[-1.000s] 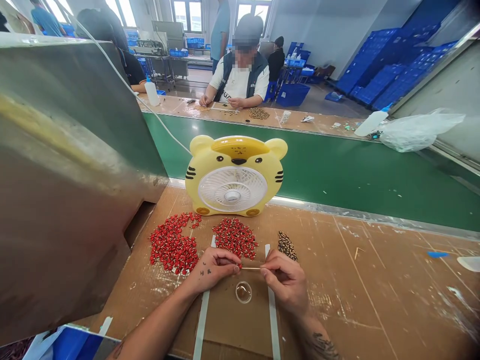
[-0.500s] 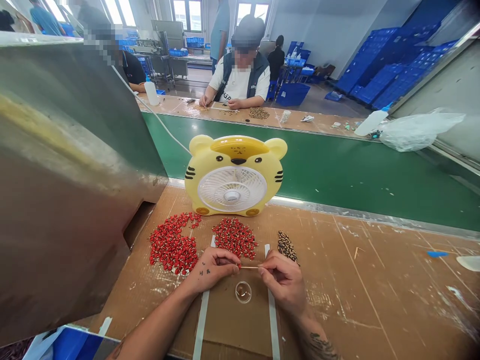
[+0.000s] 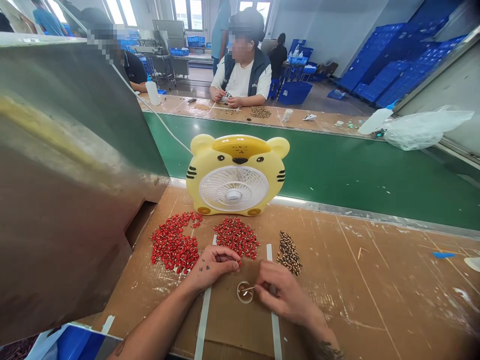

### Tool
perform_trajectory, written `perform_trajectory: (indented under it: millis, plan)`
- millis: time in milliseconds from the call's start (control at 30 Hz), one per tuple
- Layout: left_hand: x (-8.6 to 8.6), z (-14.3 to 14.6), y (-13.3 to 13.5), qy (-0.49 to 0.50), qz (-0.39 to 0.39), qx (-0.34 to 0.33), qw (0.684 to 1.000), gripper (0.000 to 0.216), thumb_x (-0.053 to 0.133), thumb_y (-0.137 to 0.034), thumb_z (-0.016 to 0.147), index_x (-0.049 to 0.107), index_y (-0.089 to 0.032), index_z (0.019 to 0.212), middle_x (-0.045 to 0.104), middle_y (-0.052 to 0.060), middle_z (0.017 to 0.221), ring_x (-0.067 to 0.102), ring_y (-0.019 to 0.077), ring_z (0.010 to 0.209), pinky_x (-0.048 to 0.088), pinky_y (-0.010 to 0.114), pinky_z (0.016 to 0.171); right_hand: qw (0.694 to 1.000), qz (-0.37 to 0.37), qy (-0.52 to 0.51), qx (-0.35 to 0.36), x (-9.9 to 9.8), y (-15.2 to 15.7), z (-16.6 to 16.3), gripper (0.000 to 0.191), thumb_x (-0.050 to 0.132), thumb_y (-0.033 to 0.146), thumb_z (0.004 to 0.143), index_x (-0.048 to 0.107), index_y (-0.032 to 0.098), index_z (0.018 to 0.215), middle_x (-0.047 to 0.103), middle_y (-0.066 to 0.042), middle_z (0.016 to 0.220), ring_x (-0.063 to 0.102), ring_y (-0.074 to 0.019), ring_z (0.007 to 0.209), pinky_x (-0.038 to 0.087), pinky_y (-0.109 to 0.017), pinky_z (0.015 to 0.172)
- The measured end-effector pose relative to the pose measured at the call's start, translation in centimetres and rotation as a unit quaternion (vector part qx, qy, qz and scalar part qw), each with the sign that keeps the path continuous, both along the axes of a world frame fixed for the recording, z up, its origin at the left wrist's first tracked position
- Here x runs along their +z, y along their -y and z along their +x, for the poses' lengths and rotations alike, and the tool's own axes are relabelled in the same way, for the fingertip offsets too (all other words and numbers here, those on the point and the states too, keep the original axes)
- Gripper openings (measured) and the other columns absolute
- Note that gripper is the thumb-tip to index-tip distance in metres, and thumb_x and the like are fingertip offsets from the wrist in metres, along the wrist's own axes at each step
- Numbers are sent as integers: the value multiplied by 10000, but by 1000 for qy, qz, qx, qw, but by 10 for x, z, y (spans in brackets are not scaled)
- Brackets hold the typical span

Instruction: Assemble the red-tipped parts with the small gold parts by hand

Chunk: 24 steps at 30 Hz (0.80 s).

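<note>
The left hand (image 3: 212, 268) pinches a tiny red piece (image 3: 239, 263), and the right hand (image 3: 280, 289) pinches a thin pale stick (image 3: 248, 288) (tip inside a small, round, clear dish (image 3: 245, 299)).

Looks like glossy plastic on the fan (image 3: 235, 192), pale wood in the stick (image 3: 248, 288), clear gloss on the dish (image 3: 245, 302), and scuffed cardboard on the table (image 3: 360, 285).

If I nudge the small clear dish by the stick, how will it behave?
The small clear dish likely slides easily: it looks thin-walled and sits on flat cardboard. It probably won't roll, resting mouth-up. Its shiny contents may slosh if the stick bumps it.
</note>
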<state>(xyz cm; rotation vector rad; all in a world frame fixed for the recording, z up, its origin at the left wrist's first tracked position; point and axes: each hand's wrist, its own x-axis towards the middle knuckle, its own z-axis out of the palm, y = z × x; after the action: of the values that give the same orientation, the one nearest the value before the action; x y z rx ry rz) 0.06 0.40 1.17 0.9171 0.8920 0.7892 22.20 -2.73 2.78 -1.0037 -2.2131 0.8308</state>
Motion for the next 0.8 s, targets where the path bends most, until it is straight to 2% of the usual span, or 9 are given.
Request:
perform_trajectory:
  millis: [67, 200, 367, 533, 800]
  plan:
    - [-2, 0, -1, 19, -9, 4, 1000, 253, 840, -310, 661, 751, -125, 810, 728, 39, 659, 624, 129, 590, 463, 232, 621, 998, 31, 40, 26, 0, 2, -7, 179, 546, 179, 902, 599, 190, 731, 567, -22, 714, 522, -161, 697, 379, -265, 627]
    - [-7, -1, -1, 41, -14, 6, 999, 223, 832, -279, 681, 751, -127, 823, 726, 35, 669, 636, 127, 617, 461, 219, 615, 995, 86, 51, 9, -5, 3, -15, 189, 546, 171, 936, 668, 191, 794, 587, -39, 713, 523, -170, 702, 387, -278, 640]
    - [-9, -1, -1, 39, -19, 7, 999, 219, 829, -267, 683, 749, -125, 829, 725, 39, 685, 640, 131, 629, 466, 228, 631, 996, 68, 23, 45, -6, 3, -11, 173, 561, 141, 905, 654, 188, 768, 582, -17, 663, 530, -153, 662, 392, -268, 615]
    - [-8, -1, -1, 44, -22, 9, 999, 209, 833, -257, 674, 750, -130, 818, 722, 31, 682, 634, 127, 629, 459, 222, 627, 995, 81, 25, 44, -8, 3, -10, 190, 526, 142, 925, 652, 185, 790, 594, -33, 690, 526, -162, 687, 387, -276, 623]
    - [-10, -2, 0, 55, -18, 5, 998, 188, 832, -241, 679, 755, -139, 818, 726, 23, 701, 626, 111, 635, 452, 211, 647, 997, 53, 6, 48, -8, 2, -5, 199, 549, 171, 908, 653, 183, 738, 557, -16, 642, 509, -149, 635, 358, -264, 581]
